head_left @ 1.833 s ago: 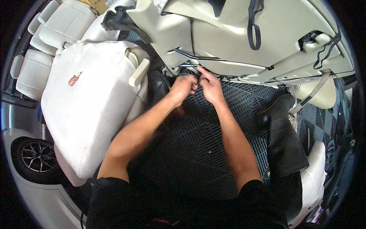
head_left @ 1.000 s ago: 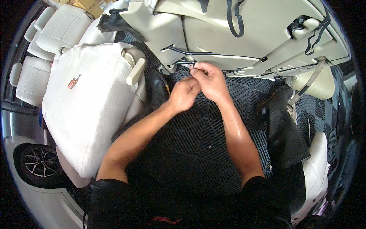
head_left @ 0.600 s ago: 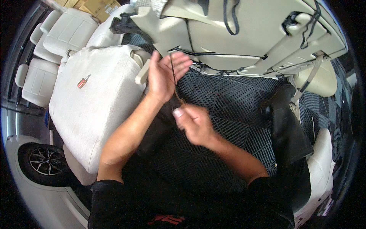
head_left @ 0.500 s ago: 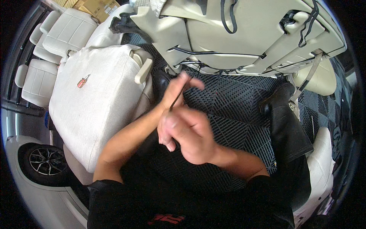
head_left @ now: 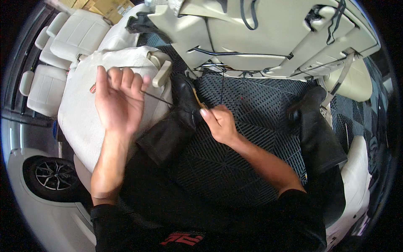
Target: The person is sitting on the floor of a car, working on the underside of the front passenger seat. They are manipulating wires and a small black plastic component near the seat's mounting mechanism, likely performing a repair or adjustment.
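Note:
Raised over the white-covered seat, my left hand (head_left: 119, 101) has its palm toward me and its fingers curled, slightly blurred. A thin black cord (head_left: 157, 98) runs from these fingers toward my shoe; its far end is lost against the dark. My right hand (head_left: 221, 124), over the dark floor mat, is closed with the thumb pressed on a slim yellow piece (head_left: 198, 98), whose kind I cannot make out. Another dark cord (head_left: 222, 86) hangs from the beige panel (head_left: 252, 42) down to the right hand. A red-handled screwdriver (head_left: 92, 88) on the seat is mostly hidden behind my left hand.
The covered seat (head_left: 84, 126) with its beige lever (head_left: 162, 74) stands at the left. Black shoes (head_left: 184, 94) and legs frame the ribbed mat (head_left: 247, 155). A belt strap (head_left: 341, 77) hangs at the right; cardboard boxes (head_left: 107, 9) sit at the far left.
My hands were close together over the mat with a dark cord between them. The left has swung left over the seat; the right has moved slightly right and up, and the yellow piece now shows.

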{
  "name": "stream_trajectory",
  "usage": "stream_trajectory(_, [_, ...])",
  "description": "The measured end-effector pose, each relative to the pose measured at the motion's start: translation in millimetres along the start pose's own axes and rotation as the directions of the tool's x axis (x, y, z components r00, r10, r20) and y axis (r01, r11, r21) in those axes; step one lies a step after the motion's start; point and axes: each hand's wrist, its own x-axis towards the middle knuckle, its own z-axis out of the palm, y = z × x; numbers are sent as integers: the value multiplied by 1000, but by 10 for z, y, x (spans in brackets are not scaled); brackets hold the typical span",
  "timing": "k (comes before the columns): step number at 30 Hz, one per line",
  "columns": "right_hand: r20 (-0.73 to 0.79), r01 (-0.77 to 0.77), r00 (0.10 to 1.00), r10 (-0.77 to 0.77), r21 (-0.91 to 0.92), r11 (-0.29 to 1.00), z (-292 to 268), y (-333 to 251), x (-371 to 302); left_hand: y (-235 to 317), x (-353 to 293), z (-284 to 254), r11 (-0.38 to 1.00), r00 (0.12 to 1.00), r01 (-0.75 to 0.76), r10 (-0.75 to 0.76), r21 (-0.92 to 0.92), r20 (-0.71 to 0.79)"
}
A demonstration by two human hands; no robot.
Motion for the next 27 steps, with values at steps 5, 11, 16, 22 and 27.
stream_trajectory(5, [199, -35, 979, 47, -60, 998, -17, -572, 305, -689, 285, -412, 755, 933, 358, -279, 550, -225])
stream_trajectory(11, [298, -100, 949, 101, -18, 995, 162, 11, -61, -1975, 455, -862, 479, 726, 674, -571, 562, -383])
stream_trajectory(16, [-478, -367, 630, 612, 511, 777, -922, 1565, 138, -1816, 273, -1348, 274, 906, 367, -322, 889, -275])
stream_trajectory(22, [-240, -706, 562, 791, 358, 611, -1287, 1850, 501, -1874, -99, -1215, 221, 892, 316, -401, 923, -210])
stream_trajectory(27, [-221, -749, 497, 839, 379, 544, -1185, 1714, 626, -1787, -96, -1431, 221, 894, 344, -374, 913, -246])
